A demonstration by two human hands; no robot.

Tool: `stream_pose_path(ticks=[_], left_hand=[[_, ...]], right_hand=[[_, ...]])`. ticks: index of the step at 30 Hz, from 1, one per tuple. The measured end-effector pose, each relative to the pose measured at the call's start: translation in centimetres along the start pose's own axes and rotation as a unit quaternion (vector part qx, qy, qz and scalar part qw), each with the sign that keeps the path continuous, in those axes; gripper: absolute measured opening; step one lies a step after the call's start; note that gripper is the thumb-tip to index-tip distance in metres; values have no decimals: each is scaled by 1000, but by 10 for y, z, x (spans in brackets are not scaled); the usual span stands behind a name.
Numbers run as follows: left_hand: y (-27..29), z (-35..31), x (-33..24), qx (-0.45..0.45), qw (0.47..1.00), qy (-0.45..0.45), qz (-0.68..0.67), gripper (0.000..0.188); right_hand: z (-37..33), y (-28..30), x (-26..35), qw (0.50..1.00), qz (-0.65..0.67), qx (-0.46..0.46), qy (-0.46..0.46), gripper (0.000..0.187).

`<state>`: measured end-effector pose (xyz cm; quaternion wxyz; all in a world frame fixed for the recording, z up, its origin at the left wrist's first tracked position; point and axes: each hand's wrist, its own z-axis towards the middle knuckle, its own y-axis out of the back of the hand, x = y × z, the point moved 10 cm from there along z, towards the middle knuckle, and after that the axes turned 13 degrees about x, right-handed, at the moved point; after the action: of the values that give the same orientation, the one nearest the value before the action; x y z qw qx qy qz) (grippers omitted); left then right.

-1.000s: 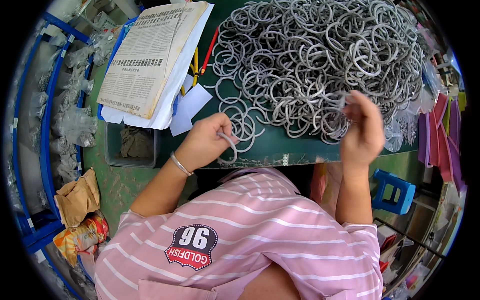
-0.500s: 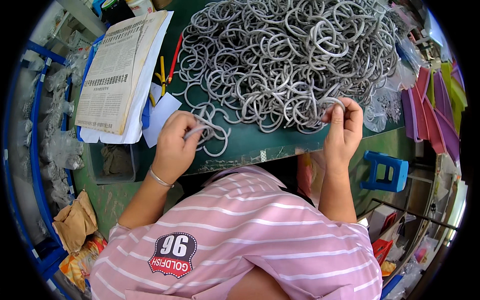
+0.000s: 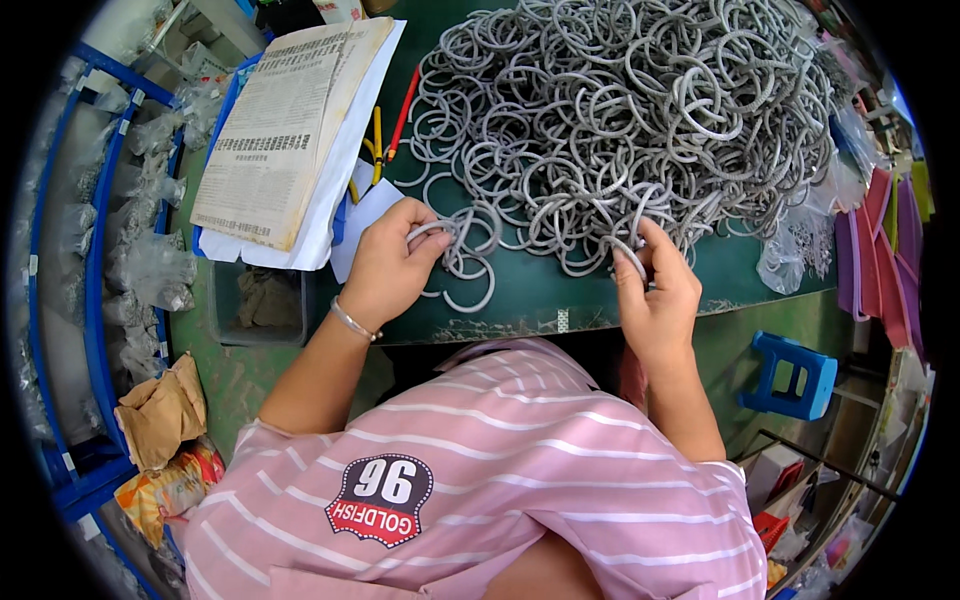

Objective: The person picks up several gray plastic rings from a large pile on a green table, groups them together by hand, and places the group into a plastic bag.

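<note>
Across the far part of the dark green table (image 3: 540, 300) spreads a large heap of grey, ridged open rings (image 3: 620, 110), tangled together. At the heap's near left, my left hand (image 3: 393, 262) is closed, with thumb and fingertips pinching a grey ring (image 3: 430, 232). A few more open rings (image 3: 470, 290) hang or lie against it, touching the tabletop. My right hand (image 3: 657, 292) pinches another grey ring (image 3: 628, 258) between thumb and forefinger at the heap's front edge. Whether that ring is hooked to its neighbours I cannot tell.
To the left lie a folded newspaper (image 3: 275, 140) on white sheets, a red pencil (image 3: 403, 112) and a yellow-handled tool (image 3: 376, 150). A clear bin (image 3: 258, 325) stands below them. Blue shelving (image 3: 95, 260) lines the left; a blue stool (image 3: 790, 377) is at right.
My right hand has moved left and nearer along the heap's front edge, with a ring in its fingers. My left hand keeps its pinch and is slightly farther forward. The whole view has shifted.
</note>
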<state>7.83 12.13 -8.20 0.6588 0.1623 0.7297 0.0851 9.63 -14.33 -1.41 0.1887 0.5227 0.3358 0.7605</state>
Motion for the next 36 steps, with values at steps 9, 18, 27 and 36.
stream_pose_path(ticks=[9, 18, 27, 36], left_hand=[[-5, -4, 5, 48, 996, -71, -21, 15], [-43, -4, -2, 47, 966, -99, 233, 24], [20, -22, 9, -71, 987, -90, -110, 8], [14, -26, 14, -60, 926, -112, -354, 14]], right_hand=[[14, -20, 52, 982, 51, 56, 173, 21], [21, -130, 50, 956, -42, 206, 207, 17], [10, -150, 42, 922, -139, 321, 166, 13], [2, -115, 62, 928, -174, 226, 240, 15]])
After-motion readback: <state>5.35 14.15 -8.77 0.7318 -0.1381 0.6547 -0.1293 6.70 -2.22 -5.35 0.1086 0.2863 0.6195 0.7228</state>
